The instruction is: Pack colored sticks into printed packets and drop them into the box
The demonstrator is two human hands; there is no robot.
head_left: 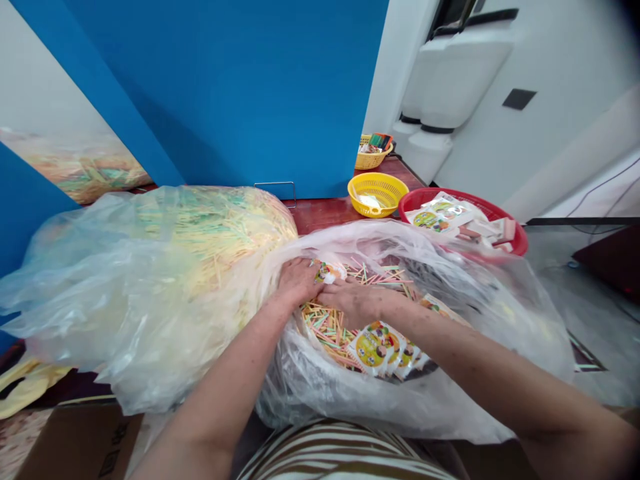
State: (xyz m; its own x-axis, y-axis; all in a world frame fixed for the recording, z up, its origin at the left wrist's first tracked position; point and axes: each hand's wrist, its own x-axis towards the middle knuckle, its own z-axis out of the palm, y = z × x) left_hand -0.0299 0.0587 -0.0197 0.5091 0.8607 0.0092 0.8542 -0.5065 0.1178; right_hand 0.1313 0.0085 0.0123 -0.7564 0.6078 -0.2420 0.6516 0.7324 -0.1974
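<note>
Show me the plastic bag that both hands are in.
The bag on the right, with left hand and right hand among printed packets and coloured sticks; the bag on the left has neither inside.

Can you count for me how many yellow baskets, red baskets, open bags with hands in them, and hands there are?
Yellow baskets: 2, the near basket and the far basket
Red basket: 1
Open bag with hands in it: 1
Hands: 2, the left hand and the right hand
Total: 6
</note>
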